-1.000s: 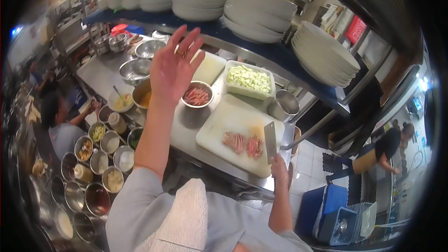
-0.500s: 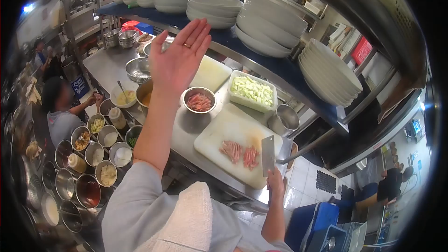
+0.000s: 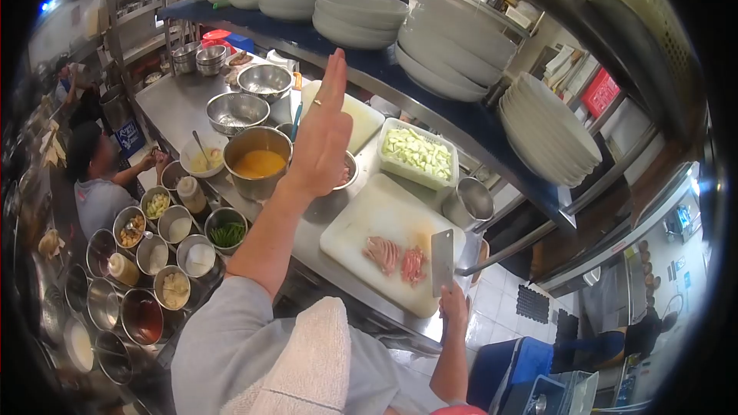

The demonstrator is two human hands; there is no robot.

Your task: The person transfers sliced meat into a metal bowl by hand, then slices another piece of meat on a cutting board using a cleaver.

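My left hand (image 3: 327,138) is raised above the counter, fingers straight and holding nothing, seen from its edge. Behind it, a steel bowl of sliced meat (image 3: 350,171) is mostly covered. My right hand (image 3: 454,303) grips a cleaver (image 3: 443,261) by its handle, blade upright over the right edge of the white cutting board (image 3: 357,219). Two small piles of sliced raw meat lie on that board: a left pile (image 3: 382,254) and a right pile (image 3: 413,264), both beside the blade.
A tub of chopped pale green vegetable (image 3: 417,155) and a steel pot (image 3: 469,201) stand behind the board. A pot of orange liquid (image 3: 260,163) is on the left. Stacked plates (image 3: 453,38) fill the overhead shelf (image 3: 369,69). A co-worker (image 3: 104,184) stands at left.
My left hand has turned from palm showing to edge-on and moved slightly right and down, now covering the meat bowl and uncovering the orange pot. My right hand still holds the cleaver in place.
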